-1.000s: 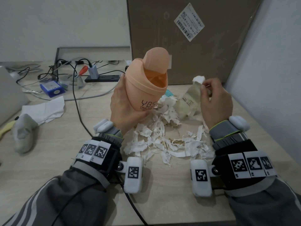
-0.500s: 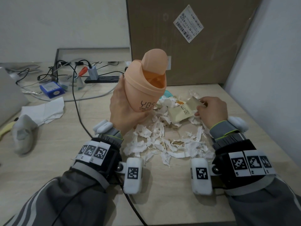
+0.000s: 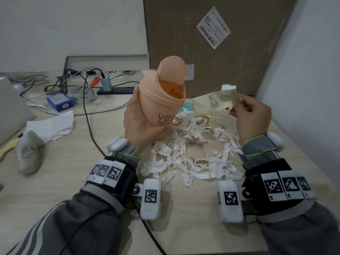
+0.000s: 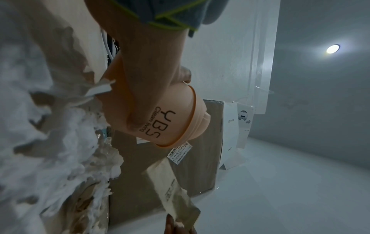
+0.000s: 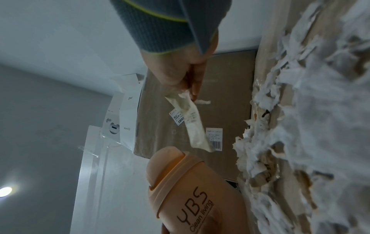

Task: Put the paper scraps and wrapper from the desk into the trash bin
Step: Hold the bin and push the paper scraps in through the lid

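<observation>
My left hand (image 3: pixel 141 124) grips a small peach trash bin (image 3: pixel 163 100) marked YBS, lifted off the desk and tilted toward the right, its swing lid tipped back. The same trash bin (image 4: pixel 160 114) fills the left wrist view, and the trash bin (image 5: pixel 186 194) shows low in the right wrist view. My right hand (image 3: pixel 252 116) pinches a cream wrapper (image 3: pixel 211 103) by one end, with a white scrap beside it, holding it in the air just right of the bin's mouth. The wrapper (image 5: pixel 192 125) hangs from my fingertips. Torn white paper scraps (image 3: pixel 185 153) lie heaped on the desk between my wrists.
A large cardboard box (image 3: pixel 211 43) stands behind the bin, against the right wall (image 3: pixel 303 80). Cables, a power strip (image 3: pixel 117 90) and a blue box (image 3: pixel 59 102) sit at the back left. A sheet of tissue (image 3: pixel 51 126) and a grey soft object (image 3: pixel 27 153) lie left.
My right hand dipped down to the pile half a second ago, then rose again holding the wrapper out flat toward the bin's mouth. The bin has stayed lifted in my left hand.
</observation>
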